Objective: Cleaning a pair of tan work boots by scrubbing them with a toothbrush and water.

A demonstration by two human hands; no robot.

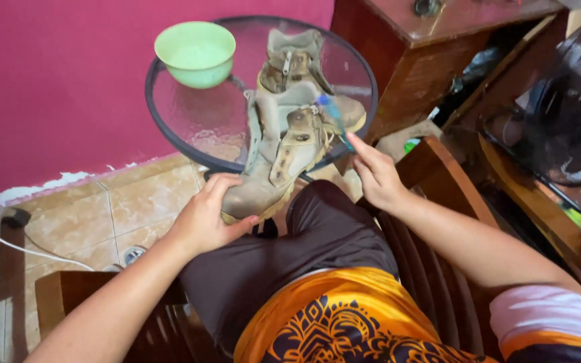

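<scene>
Boot [274, 158], tan and dirty, sits at frame centre, toe on the knee, still soiled. Left hand [203, 218] is clamped on its toe; right hand [376, 176] pinches a blurred blue toothbrush [334, 117] at its ankle. Second boot [300, 67] and green bowl [195, 52] crowd the glass table [189, 117] behind.

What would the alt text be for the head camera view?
A seated person's left hand grips the toe of a tan boot on their knee while the right hand holds a blue toothbrush to it; behind, a glass table bears a second boot and green bowl.
</scene>
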